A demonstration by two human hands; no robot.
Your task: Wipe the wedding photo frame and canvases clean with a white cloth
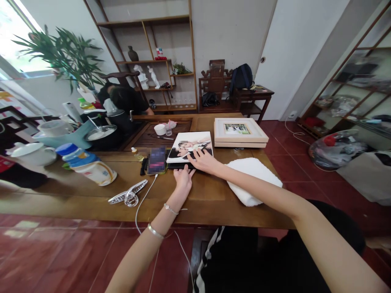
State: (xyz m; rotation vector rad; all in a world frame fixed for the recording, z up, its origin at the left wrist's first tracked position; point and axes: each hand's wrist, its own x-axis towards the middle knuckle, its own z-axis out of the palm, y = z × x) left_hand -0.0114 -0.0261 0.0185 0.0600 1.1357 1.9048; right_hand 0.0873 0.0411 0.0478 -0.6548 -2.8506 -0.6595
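Observation:
A photo panel (174, 158) with a picture of people on white lies on a black slab or album (174, 166) on the wooden table. My right hand (205, 161) rests across the picture's near right part, fingers stretched out and spread. At the near edge of the black piece, my left hand (183, 179) touches it with the fingertips, the fingers somewhat apart. A phone (157, 160) on a white charging cable lies just left of the panel. Right of my hands, a folded white towel (253, 179) sits partly behind my right forearm.
Framed photos (240, 140) are stacked at the back right. Leftward lie a silver hair claw (130, 194), a blue-capped bottle (88, 165) and a white teapot (32, 154). A tea tray (137, 136) holds a white cup (159, 129). A person in black (131, 99) leans beyond the table.

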